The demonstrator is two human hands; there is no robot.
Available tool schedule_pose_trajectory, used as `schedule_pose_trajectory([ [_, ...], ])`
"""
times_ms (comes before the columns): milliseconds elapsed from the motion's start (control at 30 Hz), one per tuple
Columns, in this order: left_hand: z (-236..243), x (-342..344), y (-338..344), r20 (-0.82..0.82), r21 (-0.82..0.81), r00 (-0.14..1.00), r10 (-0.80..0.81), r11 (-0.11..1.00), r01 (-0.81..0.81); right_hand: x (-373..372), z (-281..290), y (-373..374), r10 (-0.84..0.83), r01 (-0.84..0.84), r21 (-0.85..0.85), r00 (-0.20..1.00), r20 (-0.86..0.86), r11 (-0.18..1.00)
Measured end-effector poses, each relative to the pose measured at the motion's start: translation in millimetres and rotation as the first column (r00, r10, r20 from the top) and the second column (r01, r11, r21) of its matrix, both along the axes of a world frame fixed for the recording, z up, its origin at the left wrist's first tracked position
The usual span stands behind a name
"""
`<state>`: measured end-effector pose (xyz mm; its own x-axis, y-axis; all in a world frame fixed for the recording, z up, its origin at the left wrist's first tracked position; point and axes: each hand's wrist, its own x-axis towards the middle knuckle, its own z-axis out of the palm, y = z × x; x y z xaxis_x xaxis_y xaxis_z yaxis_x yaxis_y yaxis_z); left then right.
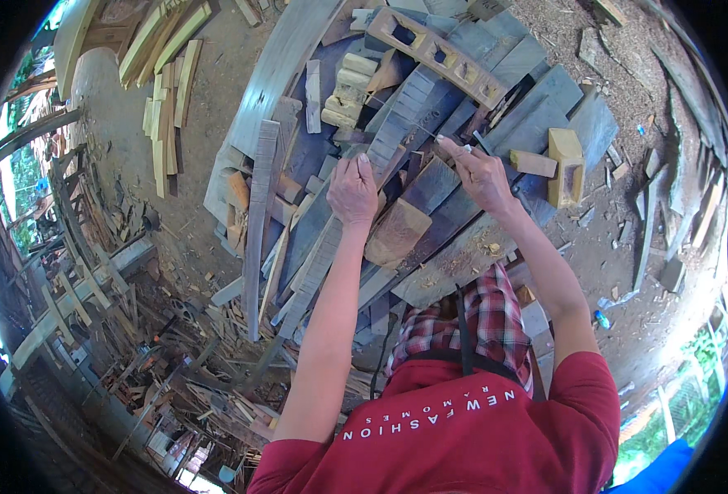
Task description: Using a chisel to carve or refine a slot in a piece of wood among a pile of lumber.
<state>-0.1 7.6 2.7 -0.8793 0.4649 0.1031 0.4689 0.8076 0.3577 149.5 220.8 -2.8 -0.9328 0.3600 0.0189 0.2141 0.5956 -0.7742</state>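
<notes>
My left hand (353, 189) is closed, its thumb uppermost, beside a long grey timber bar (401, 107) with dark cross marks. Whatever may be inside that fist is hidden. To the right, my right hand (481, 174) is closed too, its fingertips pinched at a thin, line-like thing (423, 130) that stretches up and left over the bar. It is too fine to name. Between my forearms lies a thick wooden block (399, 234) with a pale cut face. A mortised wooden beam (438, 55) with square holes rests beyond my hands.
Several grey boards lie piled under and around my hands. A yellowish notched block (566, 168) sits at the right, with a small block (534, 163) against it. Stacked pale strips (166, 123) are on the floor at the far left. Scrap wood (175, 370) clutters the near left.
</notes>
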Motion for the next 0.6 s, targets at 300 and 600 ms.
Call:
schedule_pose_trajectory([
  [300, -2.3, 0.0, 1.1, 0.001, -0.002, 1.0, -0.003, 1.0, 0.003, -0.5, -4.1, -6.4, 0.001, -0.001, 0.024, 1.0, -0.02, 1.0],
  [600, -1.1, -0.6, -1.2, 0.008, 0.002, 1.0, 0.002, 1.0, -0.002, 0.3, -5.7, -6.6, 0.008, -0.008, 0.001, 1.0, 0.011, 1.0],
])
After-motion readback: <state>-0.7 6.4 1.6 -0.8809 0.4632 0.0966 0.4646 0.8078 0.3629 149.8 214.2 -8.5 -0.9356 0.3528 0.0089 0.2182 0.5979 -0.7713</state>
